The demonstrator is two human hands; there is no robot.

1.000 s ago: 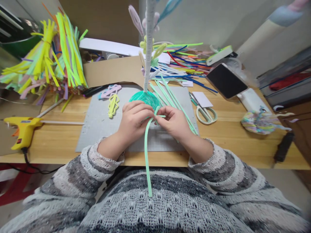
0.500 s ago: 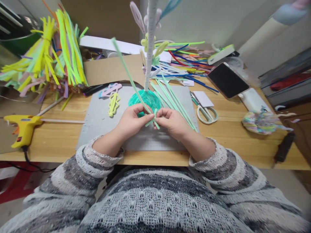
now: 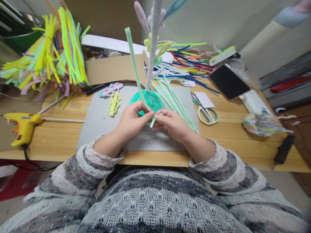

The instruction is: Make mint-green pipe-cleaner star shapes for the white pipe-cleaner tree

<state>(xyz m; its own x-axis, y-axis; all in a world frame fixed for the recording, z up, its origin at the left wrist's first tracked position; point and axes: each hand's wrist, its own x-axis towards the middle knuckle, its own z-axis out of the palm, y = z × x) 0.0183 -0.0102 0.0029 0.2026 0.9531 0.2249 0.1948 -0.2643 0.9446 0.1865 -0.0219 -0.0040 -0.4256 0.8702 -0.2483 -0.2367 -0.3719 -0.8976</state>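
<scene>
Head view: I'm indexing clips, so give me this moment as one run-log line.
left hand: pinches mint strip | right hand: pinching near its lower end | beyond hands: green disc | below hands: grey mat

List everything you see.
Held piece: one, mint, between hands
Loose strips: several, mint, mat's right
Round base: one, teal, on mat
Stalk: one, white, on base
Mat: one, grey, on table
Zigzag pieces: several, pastel, on mat
Glue gun: one, yellow, left
Bundled strips: many, multicoloured, left
Strip pile: many, multicoloured, behind
Scissors: one, pale handles, right
Phone: one, black, right
Ruffled piece: one, pastel, right
Tool: one, black, right
Table: one, wooden, below
Left hand, right hand: two, bare, centre
Sleeves: two, striped, below
</scene>
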